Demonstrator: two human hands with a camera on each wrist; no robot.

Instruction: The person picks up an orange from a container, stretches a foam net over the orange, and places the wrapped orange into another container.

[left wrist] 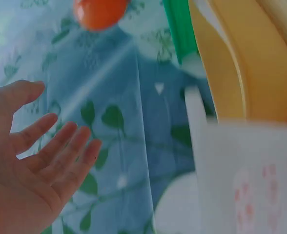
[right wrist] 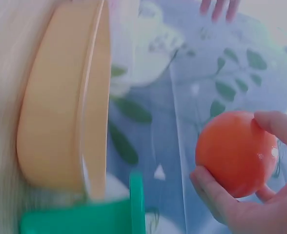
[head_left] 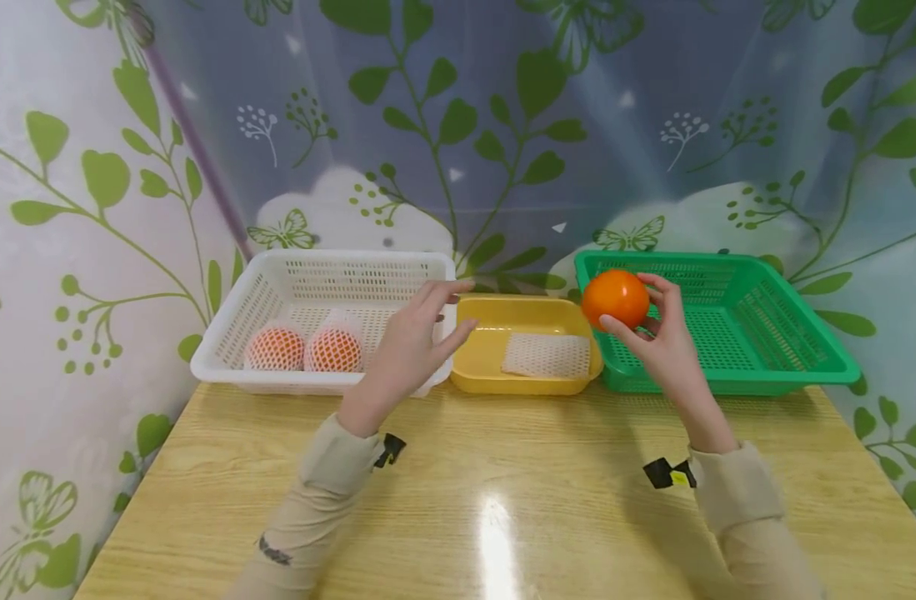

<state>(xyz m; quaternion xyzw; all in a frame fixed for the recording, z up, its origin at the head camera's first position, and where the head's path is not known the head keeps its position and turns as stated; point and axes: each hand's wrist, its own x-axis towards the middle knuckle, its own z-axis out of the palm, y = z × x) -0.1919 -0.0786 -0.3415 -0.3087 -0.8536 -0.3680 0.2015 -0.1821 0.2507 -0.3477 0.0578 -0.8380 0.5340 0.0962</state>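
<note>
My right hand (head_left: 663, 337) holds a shiny round orange fruit (head_left: 615, 300) between thumb and fingers, above the near left corner of the green basket (head_left: 788, 346). In the right wrist view the smooth orange fruit (right wrist: 236, 153) shows bare, with no net on it. My left hand (head_left: 408, 346) hovers over the right end of the white basket (head_left: 236, 346), its fingers spread and nothing in them; the left wrist view shows the open palm (left wrist: 41, 170). A flattened white foam net (head_left: 546, 356) lies in the yellow tray (head_left: 476, 379) between the baskets.
Two net-wrapped fruits, one (head_left: 275, 348) on the left and another (head_left: 333, 347) beside it, sit in the white basket. All three containers stand in a row along the far edge of the wooden table (head_left: 458, 483), against a leaf-patterned curtain (head_left: 458, 167).
</note>
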